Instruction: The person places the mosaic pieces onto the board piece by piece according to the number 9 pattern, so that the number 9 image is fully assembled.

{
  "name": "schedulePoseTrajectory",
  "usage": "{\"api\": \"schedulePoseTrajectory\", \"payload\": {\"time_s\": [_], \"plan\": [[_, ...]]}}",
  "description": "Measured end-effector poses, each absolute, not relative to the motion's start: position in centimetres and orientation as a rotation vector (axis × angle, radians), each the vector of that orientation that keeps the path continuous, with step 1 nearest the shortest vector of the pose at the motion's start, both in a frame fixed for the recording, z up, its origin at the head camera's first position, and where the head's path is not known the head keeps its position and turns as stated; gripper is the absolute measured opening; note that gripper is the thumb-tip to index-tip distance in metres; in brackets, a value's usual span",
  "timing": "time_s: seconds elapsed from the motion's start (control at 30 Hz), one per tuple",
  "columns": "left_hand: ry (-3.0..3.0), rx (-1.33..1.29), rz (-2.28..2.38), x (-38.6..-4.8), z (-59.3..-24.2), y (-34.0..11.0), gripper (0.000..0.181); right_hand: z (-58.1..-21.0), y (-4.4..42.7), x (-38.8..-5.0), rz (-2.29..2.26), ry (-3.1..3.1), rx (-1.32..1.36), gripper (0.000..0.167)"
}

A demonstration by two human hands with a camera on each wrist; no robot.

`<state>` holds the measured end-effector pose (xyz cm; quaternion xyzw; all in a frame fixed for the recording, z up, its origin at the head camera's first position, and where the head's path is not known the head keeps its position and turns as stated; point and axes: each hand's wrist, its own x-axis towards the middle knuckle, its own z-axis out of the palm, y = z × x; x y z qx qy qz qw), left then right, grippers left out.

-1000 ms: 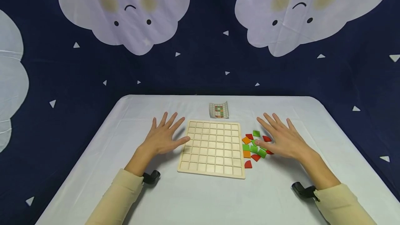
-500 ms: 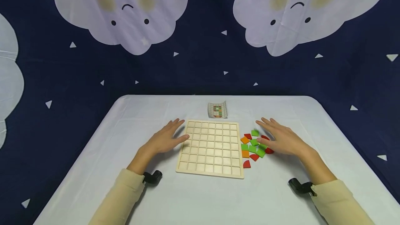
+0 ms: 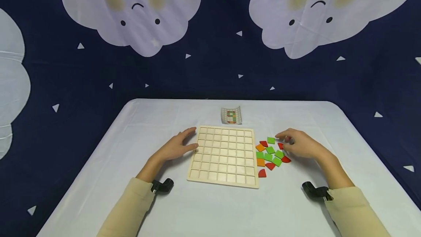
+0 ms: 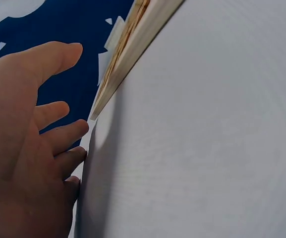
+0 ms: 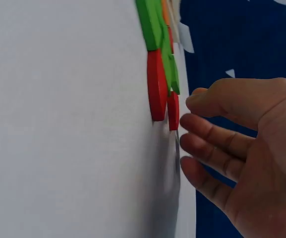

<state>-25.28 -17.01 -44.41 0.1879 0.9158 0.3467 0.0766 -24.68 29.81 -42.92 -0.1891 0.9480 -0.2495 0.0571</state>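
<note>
A pale wooden board [image 3: 227, 156] with a grid of square recesses lies on the white table. My left hand [image 3: 174, 149] is at its left edge, fingers extended and thumb over the rim; the left wrist view shows no object in this hand [image 4: 28, 119]. Flat coloured tiles lie loose to the board's right. They include green squares [image 3: 268, 157], orange squares [image 3: 261, 162] and red rounded-corner pieces [image 3: 285, 159]. Beside the far-right tiles is my right hand [image 3: 302, 145], fingers loosely bent. Its fingertips are close to a red piece [image 5: 173, 111]; whether they touch it is unclear.
A small curled card [image 3: 231, 115] printed with a coloured grid pattern lies behind the board. White cloth covers the table [image 3: 210, 211]. A dark blue curtain [image 3: 217, 65] with clouds hangs behind its far edge. Each wrist wears a black camera mount [image 3: 163, 185].
Both hands have gone from spread fingers to a more relaxed pose. The right hand's fingers have bent and lowered towards the far-right tiles. The tiles and the board look unmoved.
</note>
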Motion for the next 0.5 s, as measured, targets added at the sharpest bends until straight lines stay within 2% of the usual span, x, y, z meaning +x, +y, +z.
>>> {"api": "schedulePoseTrajectory", "payload": {"time_s": [0.23, 0.33, 0.5], "plan": [[2.699, 0.663, 1.035, -25.7, -45.2, -17.2, 0.067, -43.5, 30.4, -24.8, -0.837, 2.826, -0.559, 0.038], [2.683, 0.763, 0.983, -25.9, -45.5, -17.3, 0.069, -43.8, 30.5, -24.9, -0.843, 2.818, -0.557, 0.036], [2.682, 0.784, 0.936, -25.8, -45.5, -17.6, 0.072, -44.0, 30.2, -25.2, -0.832, 2.806, -0.577, 0.034]]}}
